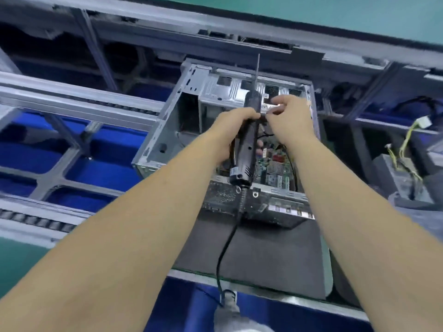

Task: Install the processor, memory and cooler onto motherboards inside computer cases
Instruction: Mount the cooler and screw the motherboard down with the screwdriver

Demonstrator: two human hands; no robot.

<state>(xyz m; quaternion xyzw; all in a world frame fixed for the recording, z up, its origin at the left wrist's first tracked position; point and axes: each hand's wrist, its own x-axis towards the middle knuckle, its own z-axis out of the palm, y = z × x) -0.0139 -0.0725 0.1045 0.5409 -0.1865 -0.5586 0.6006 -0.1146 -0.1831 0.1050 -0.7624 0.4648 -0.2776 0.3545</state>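
The computer case (167,130) lies open on the dark mat (259,255), its green motherboard (275,168) showing at the near end. Above the case your left hand (230,130) has its grip wrapped round the black electric screwdriver (247,144), bit pointing away from you. Your right hand (290,118) pinches something small just beside the screwdriver; what it is cannot be made out. Blue bins (96,149) sit left of the case.
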